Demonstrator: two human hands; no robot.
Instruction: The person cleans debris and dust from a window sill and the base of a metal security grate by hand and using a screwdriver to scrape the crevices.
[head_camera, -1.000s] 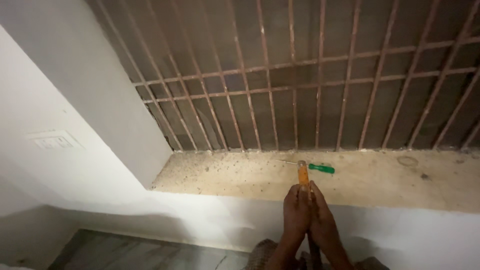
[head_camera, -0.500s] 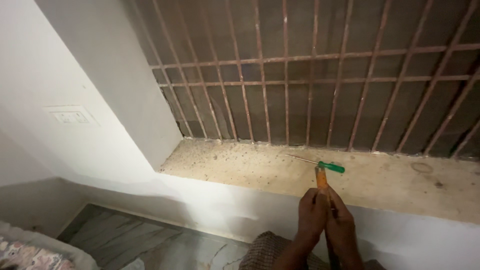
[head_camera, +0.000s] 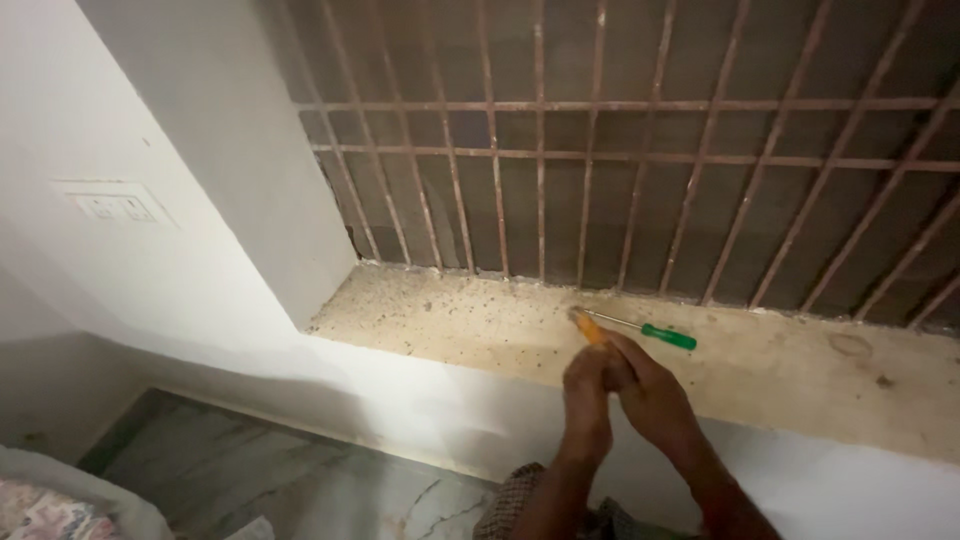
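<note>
While both hands clamp the orange-handled tool (head_camera: 588, 326) at lower centre of frame, left hand (head_camera: 587, 392) and right hand (head_camera: 648, 392) pressed together, we'd keep it steady and wrists aligned. We count one orange tool, one green screwdriver (head_camera: 655, 331) just right of it on the sill (head_camera: 780, 375), one window grille (head_camera: 640, 150), one switch plate (head_camera: 108, 206) at left.

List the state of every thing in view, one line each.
Orange-handled tool: held in both hands, tilted up-left over the sill.
Left hand: closed on the tool.
Right hand: closed on the tool.
Green-handled screwdriver: lying flat on the concrete sill, untouched.
Rusty window grille: closed.
</note>
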